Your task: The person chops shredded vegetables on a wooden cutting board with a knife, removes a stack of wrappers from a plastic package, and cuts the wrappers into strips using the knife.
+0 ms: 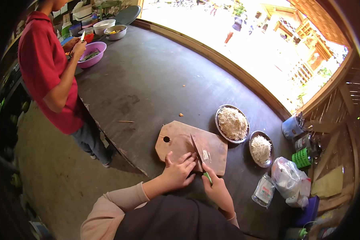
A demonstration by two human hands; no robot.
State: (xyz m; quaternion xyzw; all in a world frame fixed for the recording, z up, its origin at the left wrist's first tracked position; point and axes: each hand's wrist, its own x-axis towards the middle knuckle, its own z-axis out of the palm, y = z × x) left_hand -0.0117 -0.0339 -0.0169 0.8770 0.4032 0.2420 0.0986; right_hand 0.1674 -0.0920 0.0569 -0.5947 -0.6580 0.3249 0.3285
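A wooden cutting board (174,136) with a hole in one corner lies on the dark table in front of me. My right hand (219,193) grips the green handle of a knife (196,148), its blade slanting across the board. Just left of the blade, my left hand (179,171) rests on the board with fingers stretched out and thumb apart; anything under the fingertips is hidden. Thin pale strips (206,155) form a small pile right of the blade.
Two metal bowls of pale shreds, a larger (233,123) and a smaller (261,149), stand right of the board. Beyond are a plastic bag (286,176) and a green basket (301,158). At far left, a person in red (44,72) holds a knife above a purple basin (101,49).
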